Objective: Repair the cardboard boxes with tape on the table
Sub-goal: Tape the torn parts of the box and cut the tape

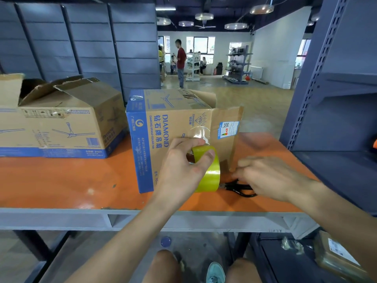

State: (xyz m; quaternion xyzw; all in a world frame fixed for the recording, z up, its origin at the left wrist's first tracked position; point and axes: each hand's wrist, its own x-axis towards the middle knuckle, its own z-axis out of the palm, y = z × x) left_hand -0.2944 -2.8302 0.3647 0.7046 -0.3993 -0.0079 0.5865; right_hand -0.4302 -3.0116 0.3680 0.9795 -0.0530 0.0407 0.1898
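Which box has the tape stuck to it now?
The DIAMOND box on the right: a clear strip runs from the tape roll in the left hand. The other box sits apart, flaps open.

The upright brown cardboard box with a blue edge (173, 127) carries, turned sideways in blue print, "DIAMOND", "钻石牌吊扇" and a smaller line "DIAMOND BRAND CEILING FAN", its open flap bears a white-and-blue sticker (228, 129) with a QR code, and the fine print on the lying brown cardboard box (61, 127) to the left is too small to read.
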